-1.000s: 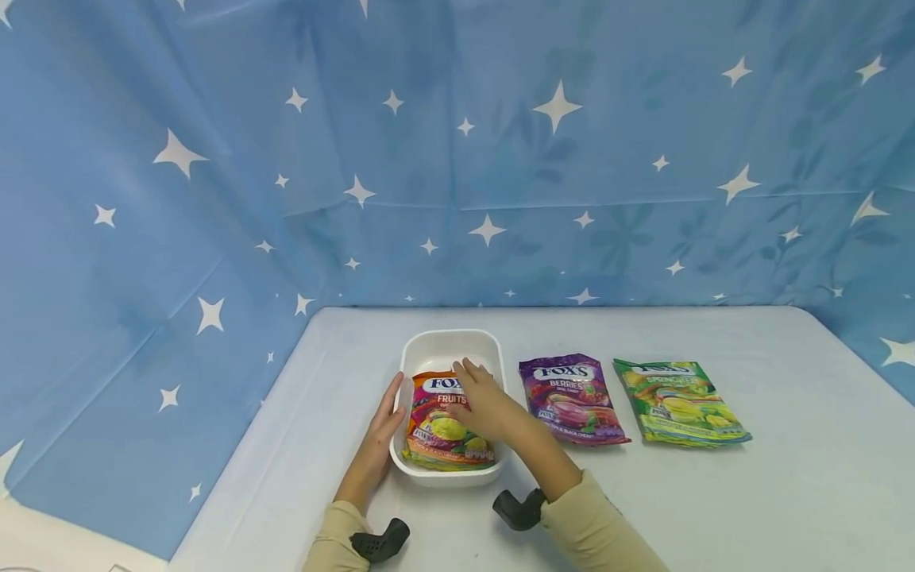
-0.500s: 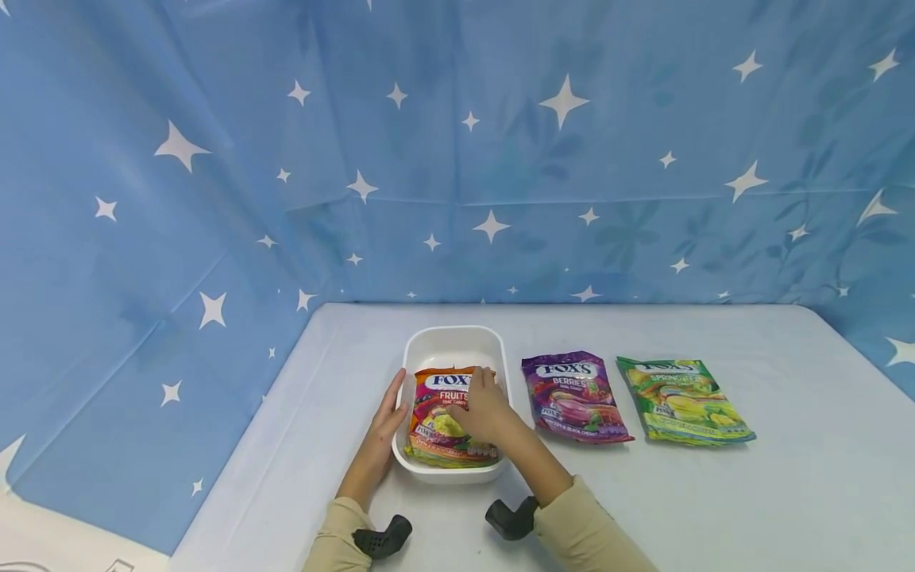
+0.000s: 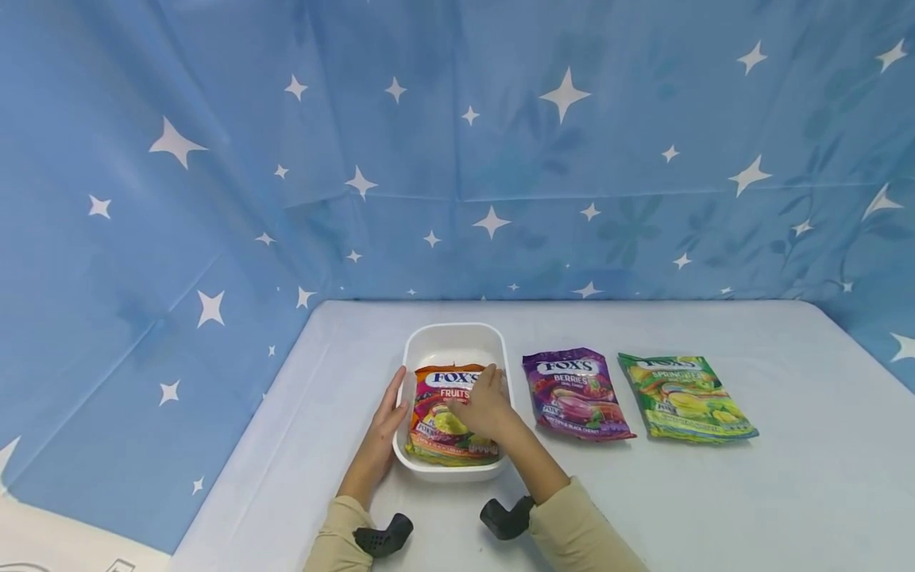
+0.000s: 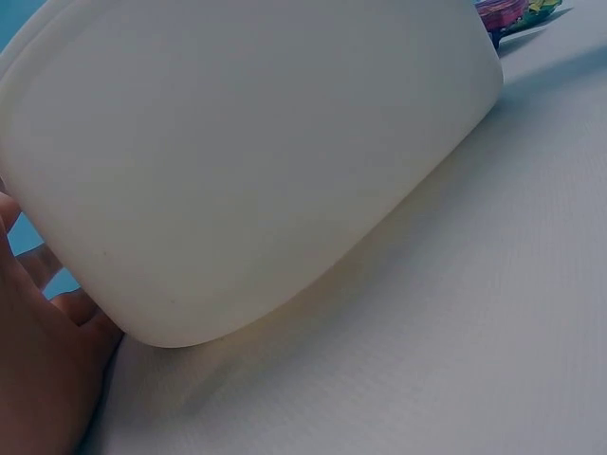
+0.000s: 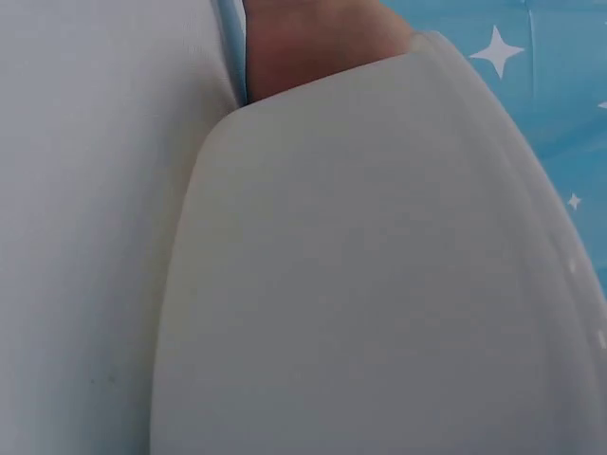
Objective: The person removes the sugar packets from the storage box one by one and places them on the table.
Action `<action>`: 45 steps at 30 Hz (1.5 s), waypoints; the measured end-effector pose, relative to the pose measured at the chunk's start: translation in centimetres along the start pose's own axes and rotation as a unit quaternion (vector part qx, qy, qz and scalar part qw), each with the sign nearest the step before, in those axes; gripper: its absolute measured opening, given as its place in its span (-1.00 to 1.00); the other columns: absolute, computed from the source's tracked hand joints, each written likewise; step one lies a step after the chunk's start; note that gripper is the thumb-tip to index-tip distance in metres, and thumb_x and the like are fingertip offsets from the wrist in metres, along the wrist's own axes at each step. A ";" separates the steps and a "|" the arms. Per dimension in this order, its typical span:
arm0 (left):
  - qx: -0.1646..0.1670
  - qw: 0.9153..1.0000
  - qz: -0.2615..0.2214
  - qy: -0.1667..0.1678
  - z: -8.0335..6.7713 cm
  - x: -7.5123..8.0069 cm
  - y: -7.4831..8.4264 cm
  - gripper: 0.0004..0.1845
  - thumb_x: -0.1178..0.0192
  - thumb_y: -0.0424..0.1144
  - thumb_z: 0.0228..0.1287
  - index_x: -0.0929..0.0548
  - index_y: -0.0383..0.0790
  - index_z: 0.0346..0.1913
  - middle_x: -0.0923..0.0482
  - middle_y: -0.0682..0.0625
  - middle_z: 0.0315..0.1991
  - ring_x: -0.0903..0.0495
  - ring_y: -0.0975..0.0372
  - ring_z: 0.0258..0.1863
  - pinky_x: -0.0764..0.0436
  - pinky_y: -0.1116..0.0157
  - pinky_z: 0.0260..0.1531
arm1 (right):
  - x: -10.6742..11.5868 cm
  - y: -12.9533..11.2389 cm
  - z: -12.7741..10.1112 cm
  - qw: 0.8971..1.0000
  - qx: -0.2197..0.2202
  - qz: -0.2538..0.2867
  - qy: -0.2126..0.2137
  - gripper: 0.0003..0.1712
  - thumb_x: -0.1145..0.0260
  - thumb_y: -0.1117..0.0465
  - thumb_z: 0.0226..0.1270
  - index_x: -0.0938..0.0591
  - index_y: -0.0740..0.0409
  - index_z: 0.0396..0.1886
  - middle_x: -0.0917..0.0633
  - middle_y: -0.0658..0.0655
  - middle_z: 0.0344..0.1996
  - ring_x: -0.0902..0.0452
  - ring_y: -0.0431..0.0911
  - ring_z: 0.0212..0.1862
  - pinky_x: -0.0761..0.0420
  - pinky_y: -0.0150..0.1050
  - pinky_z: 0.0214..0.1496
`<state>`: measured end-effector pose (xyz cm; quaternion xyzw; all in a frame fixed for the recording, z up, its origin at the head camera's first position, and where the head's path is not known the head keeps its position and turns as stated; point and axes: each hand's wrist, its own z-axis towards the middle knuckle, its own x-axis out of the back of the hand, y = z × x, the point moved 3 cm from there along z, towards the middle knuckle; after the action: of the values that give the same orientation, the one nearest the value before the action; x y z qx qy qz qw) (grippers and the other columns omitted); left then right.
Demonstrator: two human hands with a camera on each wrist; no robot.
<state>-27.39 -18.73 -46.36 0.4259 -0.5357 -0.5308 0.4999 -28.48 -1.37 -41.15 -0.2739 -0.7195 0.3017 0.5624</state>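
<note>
A white plastic container stands on the table with an orange-red bag of Fox's Fruits candy lying inside, label up. My left hand rests along the container's left wall, thumb near the rim. Inside the right half, my right hand lies over the bag's upper right part, its thumb on the bag's front; the bag's right edge is partly hidden. In the left wrist view, the container wall fills most of the picture, with the left hand touching it. The right wrist view mostly shows the container's wall.
A purple Fox's Berries candy bag lies right of the container. Further right is a green-yellow Fox's candy bag. Behind the white table hangs a blue curtain with white stars. Black wrist devices sit at the sleeves.
My right hand has shifted right over the candy bag, its fingers now near the container's right wall, uncovering more of the label. My left hand keeps its place. The view has tilted slightly.
</note>
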 end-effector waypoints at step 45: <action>0.042 0.999 -0.012 0.009 -0.1 0.0 0.1 -0.46 0.24 -0.13 0.42 0.02 0.31 0.40 0.24 0.17 0.47 0.35 0.12 0.46 0.28 -0.16 0.33 | 1.2 1.3 0.3 0.969 0.075 0.223 -0.079 -0.16 -0.15 0.24 0.23 0.03 -0.03 0.45 0.15 0.12 0.46 0.08 0.25 0.40 -0.11 0.28 0.29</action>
<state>-27.24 -18.70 -46.29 0.4574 -0.5481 -0.5099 0.4799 -28.98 0.32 -41.41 -0.3598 -0.6575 0.4933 0.4414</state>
